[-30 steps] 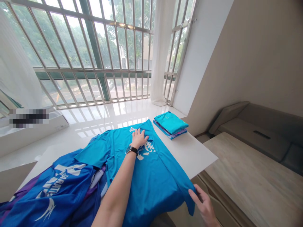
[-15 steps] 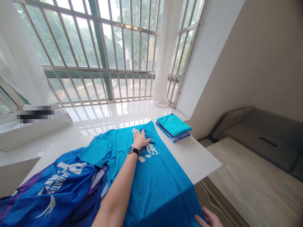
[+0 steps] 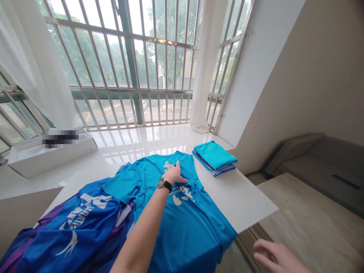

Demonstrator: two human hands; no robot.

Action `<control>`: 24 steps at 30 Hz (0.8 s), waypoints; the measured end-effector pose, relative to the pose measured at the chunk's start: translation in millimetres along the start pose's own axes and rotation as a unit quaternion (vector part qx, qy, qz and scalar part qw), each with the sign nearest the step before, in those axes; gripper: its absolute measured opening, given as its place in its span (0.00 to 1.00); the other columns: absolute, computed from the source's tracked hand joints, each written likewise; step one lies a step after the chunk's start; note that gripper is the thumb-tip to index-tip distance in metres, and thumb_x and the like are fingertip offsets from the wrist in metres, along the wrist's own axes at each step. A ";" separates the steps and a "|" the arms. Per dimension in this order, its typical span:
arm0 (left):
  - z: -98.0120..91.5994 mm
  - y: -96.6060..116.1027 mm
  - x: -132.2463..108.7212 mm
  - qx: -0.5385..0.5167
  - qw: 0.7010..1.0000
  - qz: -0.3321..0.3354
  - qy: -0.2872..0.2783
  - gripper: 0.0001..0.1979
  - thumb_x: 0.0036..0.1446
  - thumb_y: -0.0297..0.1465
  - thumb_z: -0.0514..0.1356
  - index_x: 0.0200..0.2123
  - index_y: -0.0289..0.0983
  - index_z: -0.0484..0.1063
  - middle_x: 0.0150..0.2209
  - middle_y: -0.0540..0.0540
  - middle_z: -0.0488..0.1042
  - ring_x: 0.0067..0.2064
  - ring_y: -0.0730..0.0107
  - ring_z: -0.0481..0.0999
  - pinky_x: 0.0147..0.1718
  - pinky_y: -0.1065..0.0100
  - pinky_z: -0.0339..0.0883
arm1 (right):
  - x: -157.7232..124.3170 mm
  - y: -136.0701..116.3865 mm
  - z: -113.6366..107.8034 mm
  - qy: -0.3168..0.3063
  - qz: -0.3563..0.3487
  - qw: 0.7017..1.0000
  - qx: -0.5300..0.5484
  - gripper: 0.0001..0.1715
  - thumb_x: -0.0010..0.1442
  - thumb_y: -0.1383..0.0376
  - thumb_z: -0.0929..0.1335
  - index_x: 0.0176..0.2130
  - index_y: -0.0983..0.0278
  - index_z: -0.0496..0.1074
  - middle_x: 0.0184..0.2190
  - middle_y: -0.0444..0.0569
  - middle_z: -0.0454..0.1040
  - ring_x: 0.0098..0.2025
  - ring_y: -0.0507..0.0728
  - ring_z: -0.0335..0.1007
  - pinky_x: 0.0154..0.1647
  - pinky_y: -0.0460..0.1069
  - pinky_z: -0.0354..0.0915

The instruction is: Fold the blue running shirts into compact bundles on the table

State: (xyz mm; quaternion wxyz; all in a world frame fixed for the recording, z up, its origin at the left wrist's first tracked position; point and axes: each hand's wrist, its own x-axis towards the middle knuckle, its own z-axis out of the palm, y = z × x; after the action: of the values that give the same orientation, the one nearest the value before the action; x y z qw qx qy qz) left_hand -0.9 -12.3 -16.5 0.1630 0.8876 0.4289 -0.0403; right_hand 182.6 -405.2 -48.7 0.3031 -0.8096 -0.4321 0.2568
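Observation:
A blue T-shirt (image 3: 182, 223) with white lettering lies spread on the white ledge, its lower part hanging over the near edge. My left hand (image 3: 174, 173), with a black-strapped watch on the wrist, rests flat on the shirt's chest, thumb spread out. To the right of the shirt's hem, my right hand (image 3: 277, 254) is in the air, slightly blurred. Its fingers are loosely bent with nothing between them, and it is apart from the cloth. Left of the T-shirt lies a rumpled heap of dark blue and purple shirts (image 3: 91, 218).
A stack of folded shirts (image 3: 215, 157) sits on the white ledge (image 3: 250, 201) at the right. An open white box (image 3: 57, 155) with a blurred-out item stands at the left. Behind are a barred window and white curtains (image 3: 203, 76). At right is a marble-patterned surface (image 3: 309, 212).
My right hand has let go of the T-shirt's lower right edge and moved right. That side of the shirt has drawn inward, baring its right sleeve. My left hand stays on the chest.

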 end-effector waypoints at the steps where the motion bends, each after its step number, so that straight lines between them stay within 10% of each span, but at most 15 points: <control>1: -5.0 -0.7 1.7 0.003 1.000 -0.002 0.002 0.51 0.45 0.57 0.64 0.64 0.34 0.56 0.62 0.26 0.65 0.63 0.36 0.63 0.54 0.55 0.62 | 16.6 -22.0 -9.3 -0.028 -0.025 0.999 -0.025 0.17 0.51 0.48 0.71 0.28 0.56 0.81 0.19 0.46 0.76 0.23 0.57 0.71 0.24 0.48 0.64; 5: -12.3 -4.6 12.1 0.001 0.999 -0.011 0.053 0.30 0.60 0.51 0.55 0.55 0.34 0.67 0.55 0.30 0.73 0.57 0.43 0.70 0.48 0.57 0.67 | 100.7 -115.0 -11.9 -0.067 -0.111 0.992 -0.007 0.24 0.64 0.48 0.61 0.41 0.60 0.77 0.22 0.44 0.75 0.20 0.54 0.69 0.22 0.47 0.63; 10: 5.7 -6.3 21.5 -0.005 0.992 0.019 0.126 0.25 0.64 0.46 0.54 0.56 0.35 0.67 0.57 0.34 0.71 0.59 0.47 0.67 0.54 0.56 0.63 | 238.4 -180.9 43.0 0.000 -0.230 0.961 -0.152 0.20 0.67 0.60 0.59 0.46 0.64 0.75 0.40 0.51 0.81 0.41 0.56 0.78 0.44 0.48 0.70; 16: 21.2 -10.5 32.0 -0.052 0.981 0.007 0.187 0.28 0.65 0.48 0.51 0.57 0.33 0.67 0.55 0.33 0.72 0.58 0.45 0.66 0.53 0.53 0.62 | 346.4 -173.8 110.0 0.066 -0.223 0.948 -0.218 0.24 0.63 0.67 0.61 0.55 0.75 0.71 0.56 0.69 0.71 0.61 0.68 0.65 0.63 0.59 0.58; 24: 28.7 -2.1 38.4 -0.121 0.966 -0.019 0.229 0.15 0.61 0.41 0.59 0.44 0.36 0.73 0.49 0.37 0.72 0.53 0.48 0.69 0.51 0.53 0.63 | 363.0 -134.0 139.1 0.150 -0.260 0.927 -0.226 0.29 0.67 0.58 0.59 0.61 0.70 0.66 0.63 0.63 0.64 0.66 0.67 0.55 0.66 0.61 0.55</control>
State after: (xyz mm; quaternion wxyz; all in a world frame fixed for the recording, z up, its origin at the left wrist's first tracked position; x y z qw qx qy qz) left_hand 23.6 8.4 -52.2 0.1655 0.8387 0.4729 0.2134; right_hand 195.0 2.1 -104.3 0.2297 -0.7451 -0.6233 -0.0597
